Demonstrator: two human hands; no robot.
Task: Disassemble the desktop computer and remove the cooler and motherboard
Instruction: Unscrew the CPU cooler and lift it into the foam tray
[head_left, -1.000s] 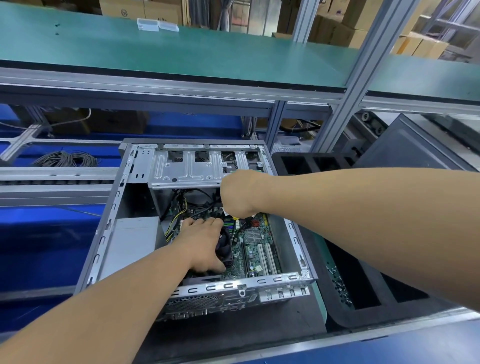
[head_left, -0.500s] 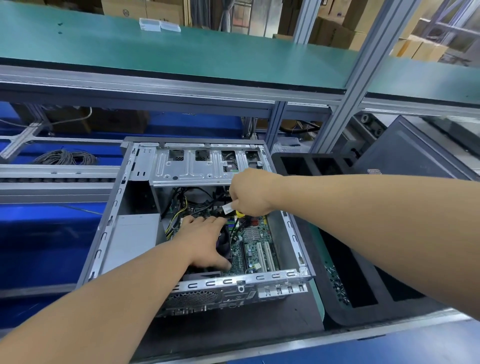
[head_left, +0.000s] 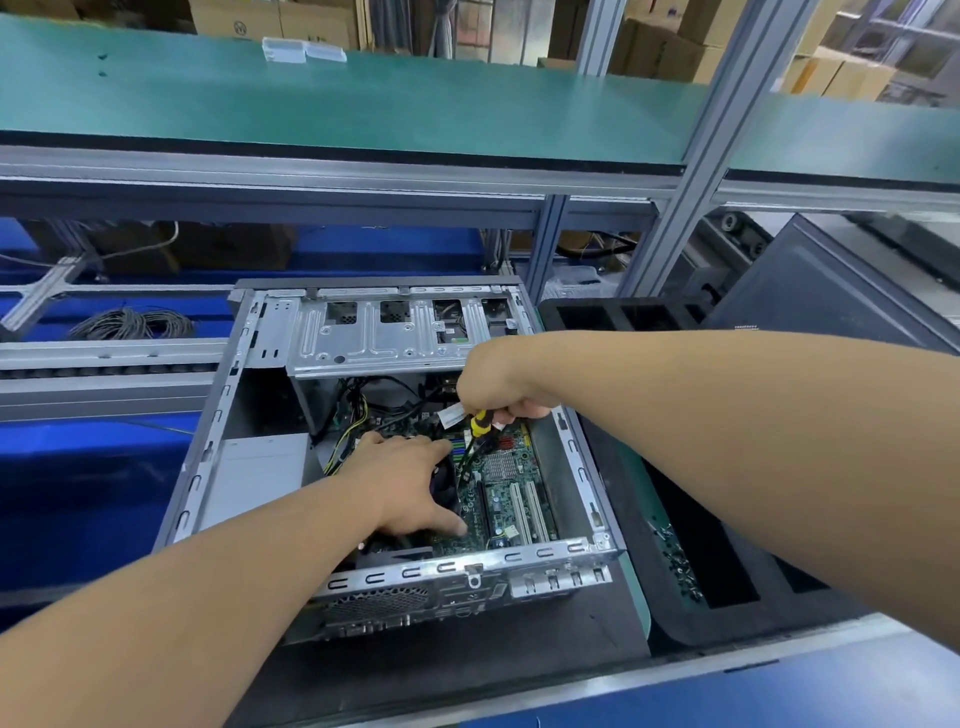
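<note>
Open computer case (head_left: 223, 431) lying on its side on the worktop (head_left: 467, 670), with the motherboard (head_left: 511, 488) exposed on the floor of the case and the cooler (head_left: 444, 486) sitting on it, mostly hidden under the left hand (head_left: 410, 486). The left hand is lying spread over the cooler, fingers extended, thumb touching the board beside it. The right hand (head_left: 493, 384) is curling round the yellow-and-black handle of a screwdriver (head_left: 478, 426), whose shaft is pointing down toward the board just beside the cooler; the tip is too small to place on a screw.

Handling, as a judgement: the cooler is probably a rigid, fairly heavy block with thin fins and a plastic fan, so it is best taken by its outer frame, not the blades. The motherboard is likely light, stiff yet brittle, and is best lifted by its bare edges, clear of the slots (head_left: 527, 512) and the cables (head_left: 353, 421) near its far end.
</note>
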